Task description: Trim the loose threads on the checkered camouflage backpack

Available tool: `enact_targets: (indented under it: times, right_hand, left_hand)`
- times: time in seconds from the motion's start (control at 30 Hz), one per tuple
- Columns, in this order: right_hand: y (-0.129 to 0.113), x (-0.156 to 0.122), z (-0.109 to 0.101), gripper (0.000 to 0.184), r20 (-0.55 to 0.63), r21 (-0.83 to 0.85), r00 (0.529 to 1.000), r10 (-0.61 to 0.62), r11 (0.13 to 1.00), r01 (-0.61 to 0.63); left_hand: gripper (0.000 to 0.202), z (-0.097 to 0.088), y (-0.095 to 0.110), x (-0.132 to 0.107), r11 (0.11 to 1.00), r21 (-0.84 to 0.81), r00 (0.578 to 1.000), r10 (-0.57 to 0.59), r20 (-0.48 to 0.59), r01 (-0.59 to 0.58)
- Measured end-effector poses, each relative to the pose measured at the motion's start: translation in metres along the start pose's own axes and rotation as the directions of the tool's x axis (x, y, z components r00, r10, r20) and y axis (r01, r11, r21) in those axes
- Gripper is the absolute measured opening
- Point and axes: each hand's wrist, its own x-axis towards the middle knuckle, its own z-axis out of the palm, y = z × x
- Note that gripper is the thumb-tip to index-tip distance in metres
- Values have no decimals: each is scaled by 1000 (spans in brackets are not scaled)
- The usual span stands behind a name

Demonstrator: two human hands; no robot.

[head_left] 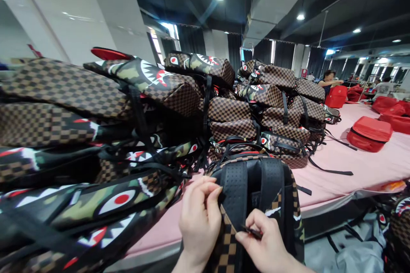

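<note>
A backpack (237, 185) with black padded straps and brown-and-black checkered trim stands in front of me at the table's edge, its strap side towards me. My left hand (201, 215) is closed in a pinch at the backpack's left edge; what its fingertips hold, if anything, is too small to make out. My right hand (267, 241) is closed around a small dark tool (253, 232), mostly hidden by the fingers. Its fingertips are at the checkered trim (229, 230) beside the left strap.
Checkered and camouflage backpacks (121, 200) with shark-mouth prints are heaped on the left, with more stacks (230, 115) behind. Red bags (370, 133) lie on the pink table (339, 153) at right. Grey material (346, 247) is below. A person (329, 81) stands farther back.
</note>
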Motion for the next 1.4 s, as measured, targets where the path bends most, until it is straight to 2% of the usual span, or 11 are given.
enact_targets:
  times: [0.13,0.17,0.23,0.3,0.37,0.53,0.63,0.93,1.17,1.4]
  right_hand:
    - [-10,-1,-12,12,25,-89,998,-49,995,51]
    - [-13,-1,-17,9,10,-116,997,-82,990,83]
    - [-19,1,-26,18,-63,-186,980,-188,967,174]
    - [-23,6,-33,20,-145,-297,933,-329,914,276]
    - [-25,14,-37,16,-158,-401,877,-454,841,364]
    - [-30,36,-38,16,-20,-523,800,-600,688,503]
    - [-31,43,-38,17,9,-551,787,-617,654,519]
    - [-24,49,-39,18,29,-533,786,-618,656,535]
    - [-23,50,-37,23,5,-560,768,-640,635,532]
    - [-22,43,-42,25,-45,-586,749,-661,625,517]
  left_hand:
    - [10,5,1,-11,998,-7,993,-64,-103,63]
    - [10,6,0,-12,997,-11,991,-71,-116,70]
    - [10,8,0,-14,997,-17,988,-79,-130,77]
    - [10,9,1,-14,996,-21,988,-85,-132,83]
    - [9,10,2,-15,996,-21,988,-91,-124,89]
    - [9,12,5,-17,997,-14,991,-80,-110,79]
    - [9,14,5,-16,998,-8,992,-62,-108,62]
    - [9,18,5,-16,999,-8,995,-54,-89,53]
    - [8,21,5,-16,1000,23,995,11,-102,-9]
    - [10,21,2,-12,999,35,993,-2,-121,6]
